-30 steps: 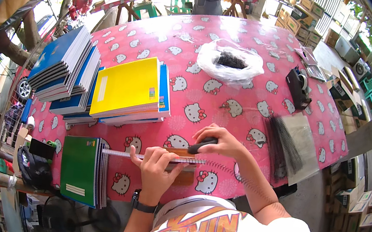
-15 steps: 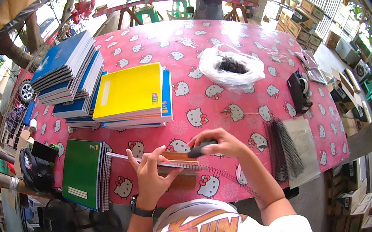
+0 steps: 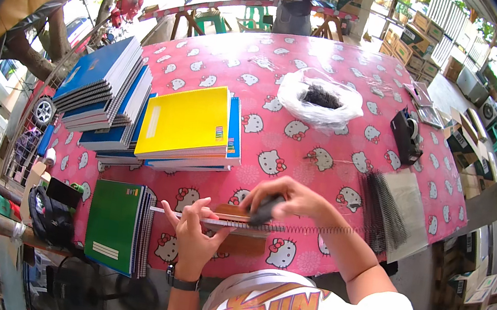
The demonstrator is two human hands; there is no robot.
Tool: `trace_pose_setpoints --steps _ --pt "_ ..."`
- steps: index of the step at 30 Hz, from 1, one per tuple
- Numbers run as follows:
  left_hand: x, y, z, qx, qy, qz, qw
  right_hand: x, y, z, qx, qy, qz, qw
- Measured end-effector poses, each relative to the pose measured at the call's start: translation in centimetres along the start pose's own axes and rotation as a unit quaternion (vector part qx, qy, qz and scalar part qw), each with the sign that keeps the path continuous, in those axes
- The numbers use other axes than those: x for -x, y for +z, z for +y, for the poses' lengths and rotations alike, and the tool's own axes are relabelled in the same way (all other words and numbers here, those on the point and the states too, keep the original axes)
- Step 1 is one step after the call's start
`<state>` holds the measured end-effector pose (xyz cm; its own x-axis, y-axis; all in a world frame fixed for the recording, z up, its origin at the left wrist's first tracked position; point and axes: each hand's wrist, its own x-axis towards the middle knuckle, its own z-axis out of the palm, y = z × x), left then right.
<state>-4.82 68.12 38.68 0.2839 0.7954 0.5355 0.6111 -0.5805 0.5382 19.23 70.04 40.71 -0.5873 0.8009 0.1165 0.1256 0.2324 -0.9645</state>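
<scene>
My left hand [image 3: 195, 239] is pinched on a thin notebook [image 3: 161, 210], held edge-up. Its thumb is on the near side, and some fingers are raised. A dark wire coil [image 3: 320, 230] runs along the notebook's edge and stretches out to the right, past my right forearm. My right hand [image 3: 294, 200] grips a black handheld tool [image 3: 265, 212], which rests against the coil at the notebook's right end. Beneath is a brown wooden block [image 3: 244, 245]. What the tool's underside does is hidden.
Green notebooks [image 3: 110, 225] lie at near left; behind are yellow [image 3: 185, 120] and blue notebook stacks [image 3: 94, 75]. Loose black coils [image 3: 382, 213] lie on a clear sheet at right. Farther back are a plastic bag [image 3: 293, 101] of black pieces and a tape dispenser [image 3: 406, 137]. A person [image 3: 294, 1] stands beyond.
My right hand and the tool have tipped and shifted a little toward my left hand. The coil's free end, sagging before, now stretches nearly level. The whole view has shifted slightly.
</scene>
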Motion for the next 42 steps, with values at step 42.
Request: trace_pose_setpoints --steps 42 --pt "1.4 1.4 -9.0 0.578 -0.18 0.056 0.794 -2.6 2.3 0.0 -0.156 -0.037 0.011 0.987"
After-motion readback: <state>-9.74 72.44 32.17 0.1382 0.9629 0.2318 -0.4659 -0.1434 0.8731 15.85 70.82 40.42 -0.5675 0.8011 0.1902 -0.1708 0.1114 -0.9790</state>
